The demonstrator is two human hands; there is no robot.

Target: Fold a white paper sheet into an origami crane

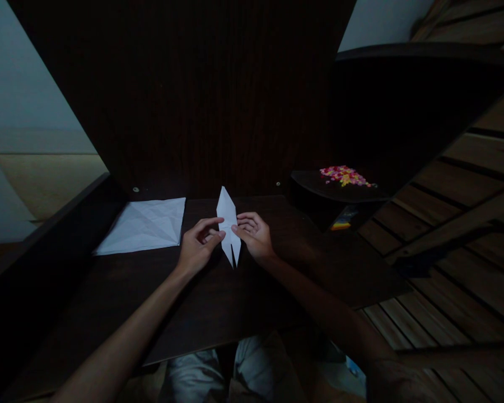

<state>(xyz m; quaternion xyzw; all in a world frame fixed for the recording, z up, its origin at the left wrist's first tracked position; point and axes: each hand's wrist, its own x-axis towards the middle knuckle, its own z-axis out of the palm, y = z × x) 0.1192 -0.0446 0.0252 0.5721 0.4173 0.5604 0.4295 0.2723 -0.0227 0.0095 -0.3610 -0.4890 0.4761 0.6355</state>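
A white folded origami paper (228, 210) is held upright in view above the dark desk, its single point away from me and two narrow, split points toward me. My left hand (198, 242) grips its left edge, thumb on the front face and fingers curled beside it. On the opposite edge, my right hand (255, 236) pinches the paper with the thumb on its face. The fingertips behind the paper are partly hidden.
Creased white paper sheets (145, 225) lie on the dark desk (185, 313) to the left. Small pink and yellow pieces (345, 176) are heaped on a rounded shelf (315, 183) at right. A tall dark panel (193, 101) rises behind. Slatted wood (457, 224) stands farther right.
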